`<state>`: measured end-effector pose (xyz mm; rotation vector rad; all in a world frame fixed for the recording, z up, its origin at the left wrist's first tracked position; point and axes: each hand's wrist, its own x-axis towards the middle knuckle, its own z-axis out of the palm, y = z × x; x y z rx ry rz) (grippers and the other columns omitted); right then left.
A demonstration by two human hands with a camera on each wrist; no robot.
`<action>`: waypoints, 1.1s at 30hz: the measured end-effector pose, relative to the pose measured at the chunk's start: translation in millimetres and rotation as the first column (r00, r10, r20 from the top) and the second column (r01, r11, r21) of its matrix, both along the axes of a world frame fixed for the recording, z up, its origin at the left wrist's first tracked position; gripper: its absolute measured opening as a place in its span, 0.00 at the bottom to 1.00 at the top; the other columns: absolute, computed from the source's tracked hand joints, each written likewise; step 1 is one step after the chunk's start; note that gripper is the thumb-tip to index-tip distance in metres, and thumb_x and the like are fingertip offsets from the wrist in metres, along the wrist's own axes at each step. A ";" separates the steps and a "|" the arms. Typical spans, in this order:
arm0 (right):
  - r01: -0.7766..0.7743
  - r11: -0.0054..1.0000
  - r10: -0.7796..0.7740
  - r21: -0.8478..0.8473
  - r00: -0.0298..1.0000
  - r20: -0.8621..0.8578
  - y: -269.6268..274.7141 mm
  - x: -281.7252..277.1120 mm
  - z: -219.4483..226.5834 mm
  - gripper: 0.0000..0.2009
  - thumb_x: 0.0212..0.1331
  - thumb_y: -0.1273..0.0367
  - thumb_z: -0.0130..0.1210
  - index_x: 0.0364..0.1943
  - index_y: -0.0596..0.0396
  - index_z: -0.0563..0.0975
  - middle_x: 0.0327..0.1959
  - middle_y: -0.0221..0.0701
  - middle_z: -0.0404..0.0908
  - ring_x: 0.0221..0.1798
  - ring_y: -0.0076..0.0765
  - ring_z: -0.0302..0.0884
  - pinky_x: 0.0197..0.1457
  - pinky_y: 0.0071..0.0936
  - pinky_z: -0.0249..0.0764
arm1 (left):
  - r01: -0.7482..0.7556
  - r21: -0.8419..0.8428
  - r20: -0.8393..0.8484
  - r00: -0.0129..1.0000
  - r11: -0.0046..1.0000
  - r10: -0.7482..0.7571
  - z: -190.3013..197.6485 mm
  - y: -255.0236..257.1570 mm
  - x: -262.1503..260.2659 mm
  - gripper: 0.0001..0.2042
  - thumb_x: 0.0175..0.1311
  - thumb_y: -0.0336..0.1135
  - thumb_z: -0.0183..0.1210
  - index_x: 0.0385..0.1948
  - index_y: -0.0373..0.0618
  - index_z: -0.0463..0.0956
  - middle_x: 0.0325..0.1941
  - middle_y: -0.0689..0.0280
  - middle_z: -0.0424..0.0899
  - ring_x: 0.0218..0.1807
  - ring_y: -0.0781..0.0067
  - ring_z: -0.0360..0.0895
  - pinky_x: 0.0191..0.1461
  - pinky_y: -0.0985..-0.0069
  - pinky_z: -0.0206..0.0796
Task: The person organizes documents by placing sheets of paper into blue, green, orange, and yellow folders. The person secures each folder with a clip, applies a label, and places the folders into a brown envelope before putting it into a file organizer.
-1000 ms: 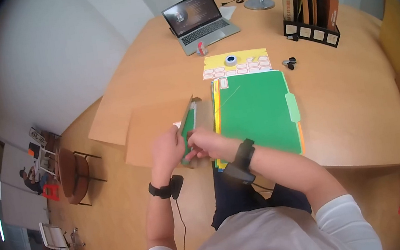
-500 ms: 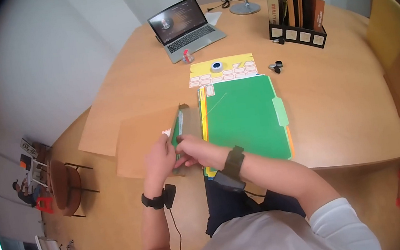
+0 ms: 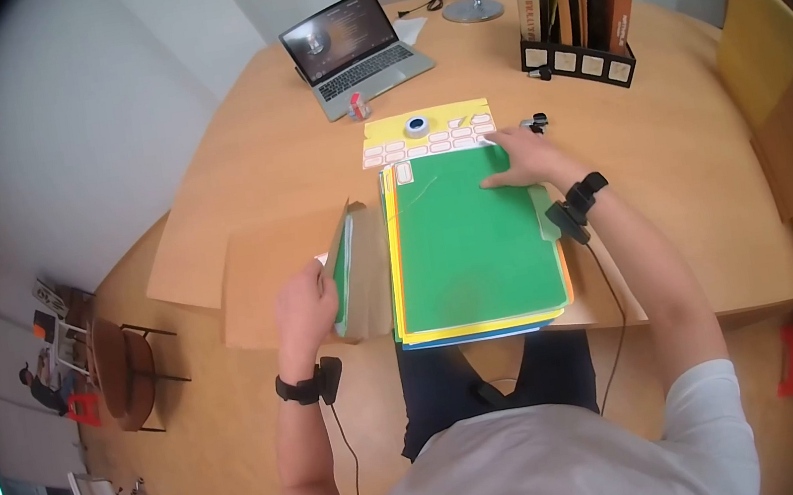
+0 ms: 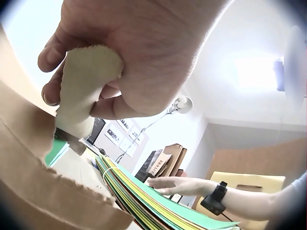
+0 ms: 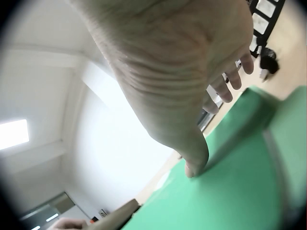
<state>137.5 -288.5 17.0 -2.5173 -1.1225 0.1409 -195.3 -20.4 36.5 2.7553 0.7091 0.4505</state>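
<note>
Brown paper envelope [image 3: 262, 290]: left of the stacked folders [image 3: 477, 247], its torn flap [image 4: 84, 79] pinched by the left hand [image 3: 304, 305], a green edge [image 3: 343, 284] showing inside.
Right hand [image 3: 527, 158]: fingers spread wide over the stack's far right corner, contact unclear.
Label sheet [image 3: 386, 131]: beyond the stack, tape roll [image 3: 418, 134] on it.
Laptop [image 3: 374, 77]: open, farther back.

white wall [image 3: 113, 145] | tan floor [image 3: 224, 420] | brown chair [image 3: 116, 359] | ceiling light [image 5: 13, 133] lit

Left hand [image 4: 139, 52] pinched a torn-edged cream flap [image 4: 82, 79]. Ragged brown paper [image 4: 53, 196] sat lower left, some green [image 4: 56, 151] showing past it. Folder stack [image 4: 153, 203] ran lower centre, green uppermost. Right hand [image 4: 176, 185] was straight-fingered at the stack; contact unclear. Lamp [image 4: 183, 104] and books [image 4: 162, 164] stood behind.
</note>
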 end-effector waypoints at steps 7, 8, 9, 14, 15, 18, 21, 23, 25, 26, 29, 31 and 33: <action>0.156 0.956 -0.144 0.249 0.987 -0.066 -27.4 24.4 -27.3 0.38 0.45 0.55 0.77 0.62 0.58 0.76 0.62 0.45 0.75 0.67 0.50 0.71 0.71 0.41 0.69 | -0.069 -0.047 0.036 0.997 0.996 0.071 5.7 0.4 -2.7 0.09 0.66 0.36 0.51 0.37 0.42 0.78 0.30 0.48 0.81 0.37 0.41 0.80 0.39 0.54 0.71; 0.187 0.943 -0.180 0.275 0.982 -0.052 -31.8 31.1 -31.5 0.36 0.46 0.56 0.76 0.61 0.58 0.77 0.61 0.44 0.76 0.67 0.49 0.72 0.71 0.41 0.70 | -0.069 -0.039 0.033 0.997 0.997 0.070 7.2 1.1 -1.7 0.09 0.66 0.36 0.51 0.37 0.42 0.78 0.31 0.49 0.82 0.37 0.41 0.80 0.39 0.54 0.71; 0.216 0.929 -0.215 0.301 0.976 -0.038 -36.5 38.0 -35.2 0.35 0.47 0.57 0.76 0.60 0.58 0.78 0.60 0.44 0.76 0.67 0.49 0.72 0.71 0.40 0.70 | -0.076 -0.040 0.020 0.997 0.996 0.076 8.9 1.3 -0.8 0.09 0.66 0.36 0.51 0.37 0.42 0.78 0.31 0.48 0.82 0.37 0.41 0.80 0.39 0.54 0.71; 0.407 0.863 -0.231 0.301 0.846 -0.481 -83.0 52.5 -11.8 0.21 0.57 0.61 0.69 0.51 0.58 0.82 0.46 0.35 0.85 0.53 0.37 0.82 0.60 0.32 0.74 | -0.097 -0.067 -0.002 0.995 0.993 0.097 8.8 -0.2 -2.6 0.09 0.66 0.36 0.52 0.37 0.42 0.78 0.32 0.49 0.82 0.38 0.41 0.80 0.40 0.55 0.72; 0.419 0.838 -0.188 0.350 0.823 -0.535 -99.3 50.8 -7.4 0.20 0.59 0.61 0.67 0.51 0.57 0.82 0.45 0.33 0.85 0.52 0.34 0.83 0.59 0.31 0.75 | -0.088 -0.069 0.007 0.996 0.994 0.088 6.4 1.6 -3.3 0.09 0.66 0.36 0.52 0.38 0.42 0.78 0.31 0.49 0.82 0.38 0.41 0.80 0.40 0.55 0.72; 0.536 0.609 0.012 0.584 0.730 -0.683 -128.4 10.9 21.5 0.14 0.69 0.62 0.59 0.51 0.57 0.80 0.46 0.27 0.84 0.51 0.22 0.80 0.55 0.26 0.75 | -0.067 -0.100 0.038 0.997 0.993 0.071 -0.5 6.9 -1.3 0.10 0.66 0.36 0.51 0.38 0.41 0.78 0.31 0.49 0.82 0.38 0.42 0.80 0.40 0.55 0.71; 0.624 0.339 0.263 0.704 0.656 -0.708 -153.5 -11.3 25.8 0.18 0.70 0.64 0.58 0.59 0.60 0.76 0.50 0.31 0.85 0.54 0.24 0.81 0.56 0.26 0.76 | -0.067 -0.156 0.041 0.996 0.985 0.075 -1.9 6.0 -1.7 0.10 0.67 0.37 0.51 0.38 0.41 0.78 0.31 0.49 0.82 0.38 0.43 0.80 0.40 0.56 0.71; 0.622 0.357 0.297 0.697 0.631 -0.716 -152.1 -44.1 30.3 0.18 0.71 0.66 0.56 0.60 0.61 0.75 0.51 0.31 0.85 0.54 0.24 0.81 0.57 0.25 0.77 | -0.062 -0.163 0.038 0.997 0.985 0.069 -1.3 5.8 0.6 0.10 0.67 0.37 0.52 0.37 0.41 0.78 0.30 0.49 0.81 0.38 0.43 0.80 0.40 0.56 0.71; 0.591 0.449 0.297 0.671 0.609 -0.735 -145.2 -70.0 24.9 0.18 0.72 0.68 0.55 0.61 0.61 0.75 0.51 0.32 0.85 0.53 0.24 0.82 0.57 0.23 0.77 | -0.051 -0.176 0.054 0.997 0.983 0.061 1.3 5.5 2.8 0.10 0.67 0.36 0.52 0.37 0.40 0.77 0.30 0.49 0.81 0.37 0.43 0.80 0.39 0.57 0.70; 0.559 0.529 0.276 0.639 0.598 -0.752 -141.6 -79.6 14.9 0.18 0.72 0.68 0.55 0.62 0.61 0.74 0.50 0.32 0.86 0.52 0.23 0.83 0.56 0.23 0.77 | -0.045 -0.183 0.061 0.997 0.982 0.057 1.9 5.5 3.1 0.10 0.67 0.36 0.52 0.37 0.40 0.77 0.30 0.49 0.81 0.37 0.43 0.79 0.39 0.57 0.70; 0.500 0.640 0.274 0.584 0.561 -0.781 -124.4 -106.1 3.5 0.18 0.72 0.69 0.54 0.62 0.62 0.74 0.48 0.32 0.87 0.48 0.22 0.84 0.55 0.22 0.77 | -0.038 -0.168 0.051 0.998 0.985 0.048 5.0 7.9 5.3 0.09 0.67 0.36 0.52 0.35 0.40 0.77 0.29 0.49 0.80 0.36 0.43 0.79 0.39 0.56 0.69; 0.514 0.624 0.274 0.589 0.562 -0.781 -106.6 -121.7 1.4 0.16 0.73 0.70 0.53 0.61 0.62 0.74 0.48 0.32 0.86 0.48 0.22 0.83 0.54 0.22 0.77 | -0.035 -0.163 0.067 0.997 0.986 0.047 7.8 7.4 4.9 0.09 0.67 0.36 0.52 0.35 0.40 0.76 0.28 0.49 0.80 0.35 0.42 0.79 0.38 0.56 0.69; 0.532 0.607 0.277 0.591 0.556 -0.784 -92.8 -130.7 -3.0 0.16 0.73 0.71 0.52 0.60 0.62 0.73 0.47 0.32 0.86 0.48 0.22 0.83 0.53 0.22 0.77 | -0.028 -0.159 0.074 0.996 0.987 0.040 9.7 6.3 4.3 0.09 0.66 0.36 0.52 0.34 0.39 0.76 0.28 0.49 0.79 0.35 0.42 0.78 0.38 0.56 0.69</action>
